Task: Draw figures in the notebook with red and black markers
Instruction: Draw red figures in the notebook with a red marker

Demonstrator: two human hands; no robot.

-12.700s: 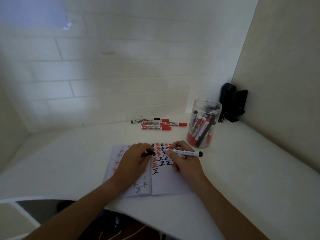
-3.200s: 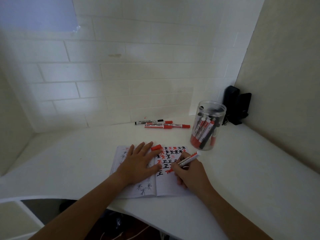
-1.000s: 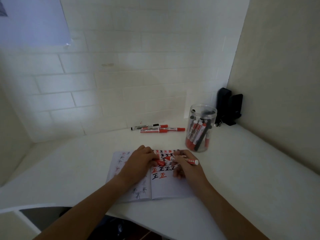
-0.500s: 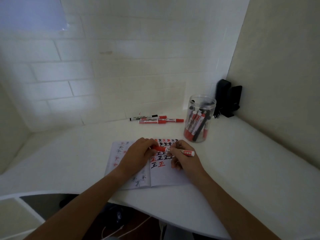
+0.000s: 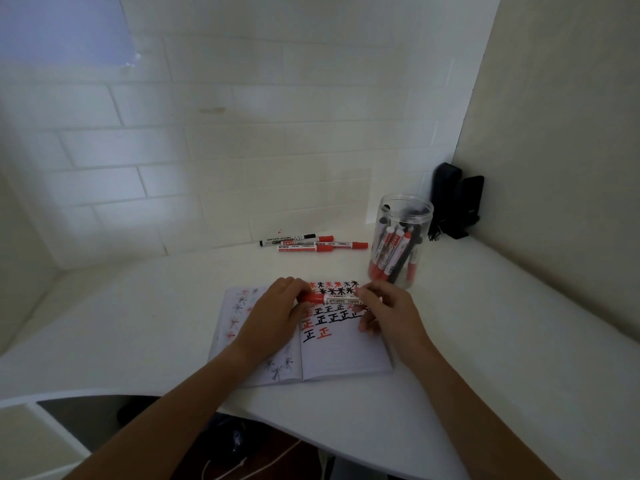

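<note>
right now both hands meet just above the middle of the frame, over the open notebook [image 5: 343, 358]. the left hand [image 5: 273, 315] pinches the red cap end of a red marker [image 5: 330, 299], and the right hand [image 5: 388, 310] curls its fingers round the white barrel end, so each grip is clamped on the same marker, which lies level across the top of the right-hand page. it looks like the cap is being pushed on; whether it has seated fully i cannot tell.

judging by the page, with rows of red and black star shapes and block characters and the last character red, the next move likely calls for laying this marker down and picking a black one, either from the loose markers [image 5: 311, 242] lying near the wall in the upper middle, or from the jar [image 5: 401, 237] standing just beyond the notebook at centre right.

the notebook is thin soft paper, lying flat on a smooth white tabletop [image 5: 485, 323]. the markers are slim plastic cylinders, the jar clear and round, open at the top, markers leaning inside. a dark boxy object [image 5: 457, 202] sits in the corner.
</note>
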